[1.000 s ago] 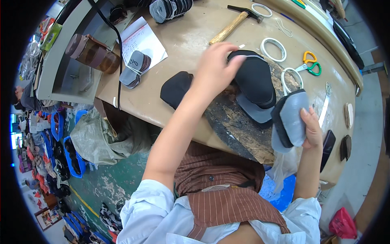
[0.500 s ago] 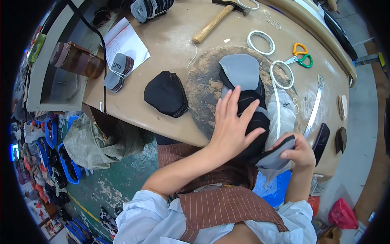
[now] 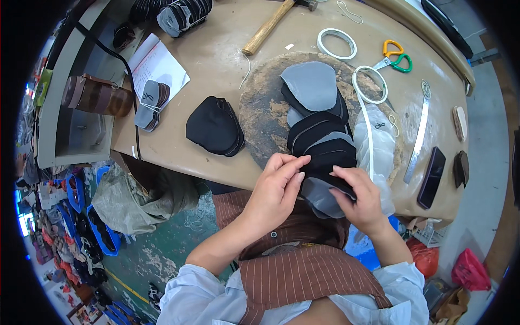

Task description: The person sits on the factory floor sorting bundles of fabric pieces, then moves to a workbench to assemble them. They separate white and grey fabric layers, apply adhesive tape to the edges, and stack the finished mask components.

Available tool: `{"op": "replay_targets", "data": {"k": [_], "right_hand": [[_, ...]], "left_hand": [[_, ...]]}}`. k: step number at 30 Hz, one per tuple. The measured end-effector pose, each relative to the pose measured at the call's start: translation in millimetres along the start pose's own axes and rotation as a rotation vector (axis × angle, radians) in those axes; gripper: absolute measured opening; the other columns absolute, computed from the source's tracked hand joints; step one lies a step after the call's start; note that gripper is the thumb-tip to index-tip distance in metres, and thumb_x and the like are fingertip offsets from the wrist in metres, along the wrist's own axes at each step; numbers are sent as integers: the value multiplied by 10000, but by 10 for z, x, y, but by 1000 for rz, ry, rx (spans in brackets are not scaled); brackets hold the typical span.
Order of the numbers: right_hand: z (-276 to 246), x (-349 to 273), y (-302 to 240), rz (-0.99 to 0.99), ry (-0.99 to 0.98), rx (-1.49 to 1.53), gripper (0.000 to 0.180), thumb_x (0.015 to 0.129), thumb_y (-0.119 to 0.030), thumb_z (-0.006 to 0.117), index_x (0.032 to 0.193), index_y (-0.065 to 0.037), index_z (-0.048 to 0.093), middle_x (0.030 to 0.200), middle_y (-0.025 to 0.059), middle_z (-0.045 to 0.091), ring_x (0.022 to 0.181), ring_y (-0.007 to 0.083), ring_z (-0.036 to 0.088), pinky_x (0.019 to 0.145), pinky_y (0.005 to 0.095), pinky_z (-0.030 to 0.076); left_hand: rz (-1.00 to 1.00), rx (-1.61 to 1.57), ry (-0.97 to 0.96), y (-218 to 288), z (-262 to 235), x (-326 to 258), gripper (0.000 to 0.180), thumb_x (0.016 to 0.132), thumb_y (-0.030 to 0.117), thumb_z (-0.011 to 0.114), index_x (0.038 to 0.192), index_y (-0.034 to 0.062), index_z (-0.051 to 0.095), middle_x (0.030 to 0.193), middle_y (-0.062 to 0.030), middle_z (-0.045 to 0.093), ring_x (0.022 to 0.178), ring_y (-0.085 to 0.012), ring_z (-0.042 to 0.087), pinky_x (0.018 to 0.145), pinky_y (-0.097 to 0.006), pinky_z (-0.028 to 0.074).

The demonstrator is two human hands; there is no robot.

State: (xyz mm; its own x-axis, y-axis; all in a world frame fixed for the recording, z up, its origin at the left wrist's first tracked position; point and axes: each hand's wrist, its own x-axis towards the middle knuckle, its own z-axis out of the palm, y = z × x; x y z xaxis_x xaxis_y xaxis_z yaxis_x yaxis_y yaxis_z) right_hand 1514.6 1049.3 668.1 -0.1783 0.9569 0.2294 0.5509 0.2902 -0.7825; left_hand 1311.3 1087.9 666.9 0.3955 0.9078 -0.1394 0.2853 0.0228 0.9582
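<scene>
An overlapping row of black and grey shaped pieces (image 3: 325, 143), like padded fabric cut-outs, runs down a round worn block (image 3: 265, 114) toward my lap. A grey piece (image 3: 309, 86) lies at its far end. At the near end is another grey-faced piece (image 3: 320, 196). My left hand (image 3: 279, 187) is at the row's left edge, thumb and fingers drawn together; whatever they pinch is hidden. My right hand (image 3: 363, 200) rests over the near pieces from the right, thumb and forefinger apart. A separate black stack (image 3: 215, 127) lies to the left.
Beyond the block lie a hammer (image 3: 268, 27), a tape roll (image 3: 337, 43) and scissors (image 3: 394, 56). Another white roll (image 3: 370, 85) trails a strip over a plastic bag (image 3: 376, 141). Rightward are a metal ruler (image 3: 418, 132) and a phone (image 3: 431, 177). A bottle (image 3: 97, 96) stands left.
My left hand has drawn back from the row and its spread fingers have come together. My right hand has moved left, bringing the grey-and-black piece to the row's near end.
</scene>
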Motion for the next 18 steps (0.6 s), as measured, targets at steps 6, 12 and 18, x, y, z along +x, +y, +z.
{"op": "replay_targets", "data": {"k": [6,12,18], "right_hand": [[-144,-15,32,-70,-85,-214,491,504,97,675,960,-85,658,1141,139,562,1064,350,530,893,417,449],[-212,104,13,-49,-142,-253,482,489,98,664,932,-88,648,1284,157,504,1206,398,450,981,466,397],[-138,-19,95,-105,-79,-188,421,544,71,697,934,-78,645,1296,168,513,1195,404,483,978,459,421]], "left_hand": [[156,133,12,3,74,-74,213,895,-33,524,1074,41,612,1142,-138,497,1076,-235,511,863,-305,443],[175,122,31,29,105,-108,253,875,-74,513,1082,39,605,1188,-159,507,1081,-266,533,873,-319,447],[244,291,33,83,91,-166,388,819,-113,526,1191,-12,564,1186,-191,546,1069,-327,579,889,-363,484]]}}
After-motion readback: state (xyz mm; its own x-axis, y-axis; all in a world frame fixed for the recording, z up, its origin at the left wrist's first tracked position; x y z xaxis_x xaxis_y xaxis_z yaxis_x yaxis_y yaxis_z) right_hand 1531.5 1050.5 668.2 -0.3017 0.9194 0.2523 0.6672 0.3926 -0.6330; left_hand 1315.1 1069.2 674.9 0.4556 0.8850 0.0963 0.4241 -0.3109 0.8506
